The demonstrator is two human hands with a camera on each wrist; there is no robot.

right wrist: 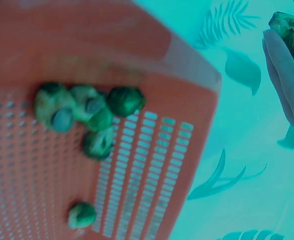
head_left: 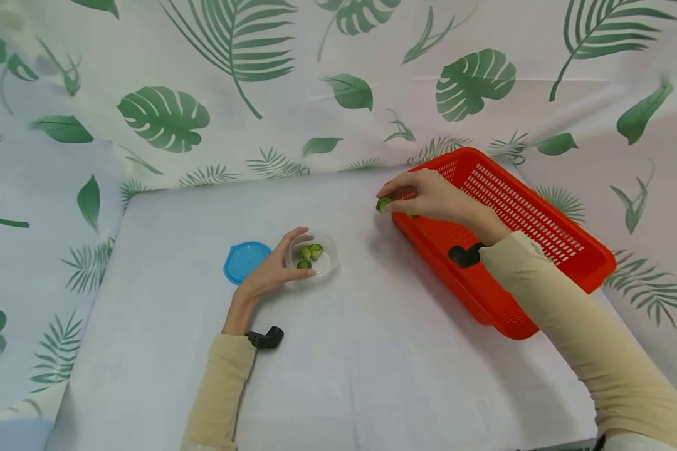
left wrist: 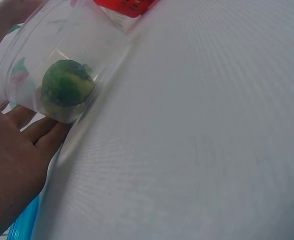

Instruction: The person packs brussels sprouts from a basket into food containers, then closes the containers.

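Note:
My left hand [head_left: 273, 263] grips a small clear plastic container [head_left: 328, 258] from its left side, thumb at the near edge and fingers round the far one. Inside lie several Brussels sprouts [head_left: 304, 254]; one sprout [left wrist: 67, 84] shows through the wall in the left wrist view. Over the far left rim of a red basket [head_left: 446, 275], my right hand [head_left: 429, 197] pinches a Brussels sprout [head_left: 383, 204] between thumb and fingertips. That sprout also appears at the upper right of the right wrist view. Several more sprouts [right wrist: 89, 107] lie in the basket's far end.
A round blue lid [head_left: 246, 262] lies flat on the white table cover [head_left: 372, 376], just left of the container and partly behind my left hand. Leaf-printed cloth [head_left: 316, 75] rises behind the table and along both sides. The long basket slants across the right of the table.

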